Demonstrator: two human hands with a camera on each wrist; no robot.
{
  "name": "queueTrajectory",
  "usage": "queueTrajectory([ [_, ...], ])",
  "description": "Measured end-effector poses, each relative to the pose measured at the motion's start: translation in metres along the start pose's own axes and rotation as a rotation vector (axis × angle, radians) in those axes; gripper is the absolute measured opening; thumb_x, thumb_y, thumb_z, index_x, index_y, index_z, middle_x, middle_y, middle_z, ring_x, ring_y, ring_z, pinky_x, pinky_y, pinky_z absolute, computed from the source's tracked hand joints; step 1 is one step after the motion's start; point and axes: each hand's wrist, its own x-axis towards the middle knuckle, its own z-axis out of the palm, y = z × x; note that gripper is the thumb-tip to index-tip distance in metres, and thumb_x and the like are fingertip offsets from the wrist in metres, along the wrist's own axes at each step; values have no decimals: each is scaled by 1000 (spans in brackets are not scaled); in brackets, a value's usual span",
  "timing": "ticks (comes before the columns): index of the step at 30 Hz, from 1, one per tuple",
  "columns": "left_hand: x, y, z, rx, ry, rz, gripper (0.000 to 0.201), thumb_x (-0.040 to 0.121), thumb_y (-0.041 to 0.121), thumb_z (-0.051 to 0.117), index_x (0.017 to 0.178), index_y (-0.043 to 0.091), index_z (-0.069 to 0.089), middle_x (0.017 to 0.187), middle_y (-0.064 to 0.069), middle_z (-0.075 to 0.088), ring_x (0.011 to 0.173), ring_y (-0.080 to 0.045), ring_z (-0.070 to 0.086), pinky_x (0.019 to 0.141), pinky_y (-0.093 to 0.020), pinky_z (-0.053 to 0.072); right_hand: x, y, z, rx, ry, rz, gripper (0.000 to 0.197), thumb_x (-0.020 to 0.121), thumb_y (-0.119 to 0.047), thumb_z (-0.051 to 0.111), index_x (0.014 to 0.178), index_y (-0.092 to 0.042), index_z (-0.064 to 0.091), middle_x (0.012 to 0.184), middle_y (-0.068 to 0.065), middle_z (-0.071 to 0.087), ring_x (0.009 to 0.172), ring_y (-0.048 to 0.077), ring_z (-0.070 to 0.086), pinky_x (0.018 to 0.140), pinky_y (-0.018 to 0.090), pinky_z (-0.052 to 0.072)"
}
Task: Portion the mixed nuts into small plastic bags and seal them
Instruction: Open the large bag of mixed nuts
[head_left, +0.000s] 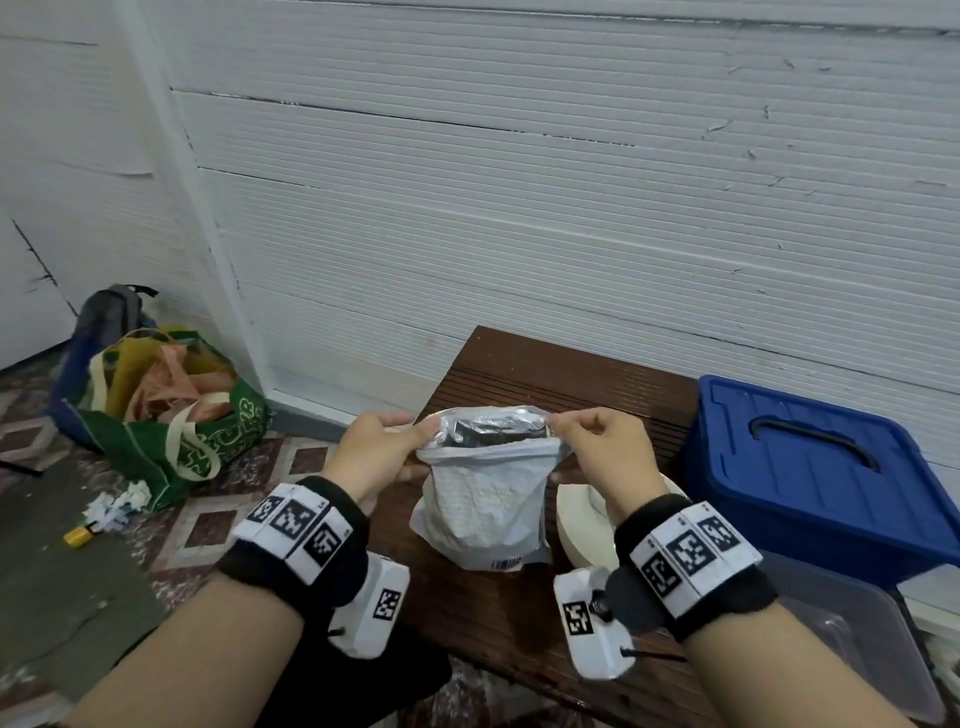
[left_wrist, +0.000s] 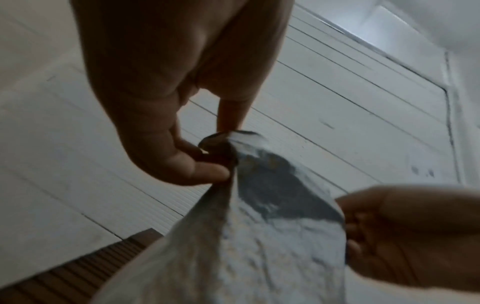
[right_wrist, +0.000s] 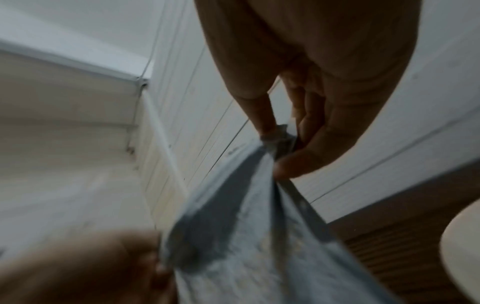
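Observation:
A white stand-up pouch (head_left: 483, 504) with a foil lining stands on the brown slatted table (head_left: 545, 374), its mouth pulled wide. My left hand (head_left: 387, 447) pinches the mouth's left corner and my right hand (head_left: 597, 441) pinches the right corner. In the left wrist view thumb and forefinger of the left hand (left_wrist: 218, 160) clamp the crumpled pouch (left_wrist: 259, 236) edge, with the right hand (left_wrist: 405, 236) at the far side. In the right wrist view the right hand (right_wrist: 280, 148) grips the pouch (right_wrist: 246, 236) rim, and the left hand (right_wrist: 85, 267) is blurred below. The pouch's contents are hidden.
A cream bowl (head_left: 587, 519) sits just right of the pouch, partly behind my right wrist. A blue lidded bin (head_left: 810, 467) and a clear plastic container (head_left: 857, 639) stand at the right. On the tiled floor to the left sit a green shopping bag (head_left: 171, 421) and a backpack (head_left: 111, 312).

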Motion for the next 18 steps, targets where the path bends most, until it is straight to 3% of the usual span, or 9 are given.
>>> queueTrajectory([
  [4, -1, 3, 5, -279, -30, -144, 25, 94, 2, 56, 116, 4, 47, 94, -16, 62, 79, -23, 62, 71, -38, 53, 1, -3, 0, 401, -82, 239, 16, 92, 3, 56, 106, -4, 51, 102, 19, 60, 70, 25, 64, 59, 37, 59],
  [7, -3, 1, 5, -510, -87, -266, 12, 97, -3, 45, 106, 3, 51, 93, -17, 61, 81, -27, 61, 83, -45, 46, 3, 3, -3, 632, -121, 376, 20, 92, 8, 50, 109, -2, 47, 101, 21, 60, 79, 29, 64, 50, 38, 58],
  [9, 0, -2, 3, -612, -102, -302, 20, 99, -3, 39, 111, 0, 54, 96, -19, 60, 83, -26, 59, 83, -43, 47, 3, 7, -4, 717, -135, 431, 19, 93, 10, 48, 105, -4, 46, 100, 21, 59, 79, 31, 64, 46, 36, 56],
  [12, 8, -3, 3, -638, -125, -312, 31, 97, -7, 34, 124, -9, 49, 102, -25, 62, 89, -30, 62, 68, -42, 57, 4, 13, -2, 780, -153, 457, 19, 94, 11, 43, 98, -7, 43, 99, 18, 57, 79, 32, 62, 43, 37, 55],
  [15, 13, -4, 10, -599, -148, -342, 38, 97, -8, 30, 131, -15, 43, 108, -31, 59, 95, -36, 60, 79, -51, 46, 2, 20, 8, 849, -154, 477, 23, 97, 8, 37, 108, -12, 37, 92, 14, 57, 73, 26, 57, 39, 30, 52],
  [18, 14, -2, 18, -578, -143, -340, 35, 99, -8, 26, 126, -9, 46, 104, -32, 57, 104, -37, 58, 84, -52, 46, 1, 28, 16, 880, -135, 461, 33, 97, 8, 36, 115, -19, 32, 88, 12, 58, 63, 21, 52, 34, 23, 45],
])
